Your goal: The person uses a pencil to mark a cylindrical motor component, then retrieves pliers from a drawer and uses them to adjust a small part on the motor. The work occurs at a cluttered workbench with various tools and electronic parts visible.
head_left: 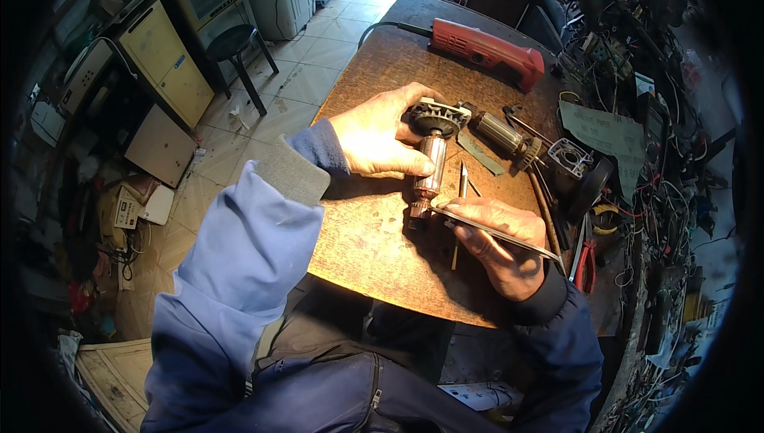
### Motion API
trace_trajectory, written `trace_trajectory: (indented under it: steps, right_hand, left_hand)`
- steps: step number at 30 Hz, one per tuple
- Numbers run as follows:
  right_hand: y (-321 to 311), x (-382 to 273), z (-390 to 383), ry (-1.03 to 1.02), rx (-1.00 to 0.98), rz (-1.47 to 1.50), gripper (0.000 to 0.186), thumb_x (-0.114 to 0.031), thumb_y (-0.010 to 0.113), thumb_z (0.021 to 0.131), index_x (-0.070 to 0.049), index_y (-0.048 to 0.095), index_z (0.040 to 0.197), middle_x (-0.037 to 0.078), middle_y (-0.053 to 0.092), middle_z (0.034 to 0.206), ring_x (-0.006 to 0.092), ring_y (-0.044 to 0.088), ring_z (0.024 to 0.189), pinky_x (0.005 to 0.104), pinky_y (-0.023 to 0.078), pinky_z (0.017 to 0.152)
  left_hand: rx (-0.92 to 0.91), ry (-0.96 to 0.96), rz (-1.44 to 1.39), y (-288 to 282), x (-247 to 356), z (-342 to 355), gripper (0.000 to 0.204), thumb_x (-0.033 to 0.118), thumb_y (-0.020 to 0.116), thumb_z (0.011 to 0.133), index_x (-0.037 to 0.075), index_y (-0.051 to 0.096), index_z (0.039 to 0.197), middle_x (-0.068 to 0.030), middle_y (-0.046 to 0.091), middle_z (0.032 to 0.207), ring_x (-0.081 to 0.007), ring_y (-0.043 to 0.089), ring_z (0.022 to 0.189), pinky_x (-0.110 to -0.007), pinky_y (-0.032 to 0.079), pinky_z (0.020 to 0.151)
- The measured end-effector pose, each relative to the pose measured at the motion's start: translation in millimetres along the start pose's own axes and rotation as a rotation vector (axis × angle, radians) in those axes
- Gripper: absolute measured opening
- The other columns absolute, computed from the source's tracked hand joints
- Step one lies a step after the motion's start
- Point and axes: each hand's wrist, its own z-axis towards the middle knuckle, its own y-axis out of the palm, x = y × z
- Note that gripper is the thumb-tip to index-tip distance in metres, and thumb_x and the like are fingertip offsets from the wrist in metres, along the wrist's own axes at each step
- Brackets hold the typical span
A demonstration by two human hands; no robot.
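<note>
My left hand point(374, 137) is closed round a motor armature point(431, 164), thumb along its steel core, its fan away from me. The armature stands tilted over the worn wooden table point(358, 246), its commutator end toward me. In my right hand point(509, 254) I grip a thin flat metal tool point(516, 237). Its tip touches or nearly touches the commutator; I cannot tell which. Beyond my hands lies a second armature point(501, 132) with a gear on its end. Between them rest a grey strip point(481, 154) and a slim pointed tool point(463, 181).
A red power tool body point(487, 52) with a cord lies at the table's far side. On the right are a metal gear housing point(568, 159), a greenish sheet point(606, 137), red-handled pliers point(586, 264) and tangled wires. A black stool point(232, 41) stands on the tiled floor.
</note>
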Motion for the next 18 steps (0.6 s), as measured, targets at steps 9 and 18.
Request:
trace_trajectory:
  steps: [9,18]
  right_hand:
    - [0.2,-0.8,0.8,-0.007,-0.009,0.008,0.022,0.0,0.071,0.092,0.003,0.072,0.114,0.022,0.073,0.107,0.0288,0.074,0.097,0.0336,0.058,0.083]
    - [2.2,1.9,-0.3,-0.073,-0.006,-0.064,0.024,0.002,0.072,0.089,0.002,0.073,0.113,0.02,0.074,0.106,0.0283,0.074,0.095,0.0329,0.059,0.081]
  left_hand:
    - [-0.004,0.011,0.031,-1.7,-0.2,1.0,0.084,-0.003,0.078,0.079,0.0,0.031,0.149,-0.0168,0.052,0.135,-0.0283,0.059,0.123,-0.04,0.051,0.104]
    - [0.002,0.001,0.025,-0.4,2.5,-0.6,0.086,-0.002,0.079,0.078,0.0,0.03,0.149,-0.0175,0.051,0.136,-0.0299,0.057,0.125,-0.042,0.05,0.106]
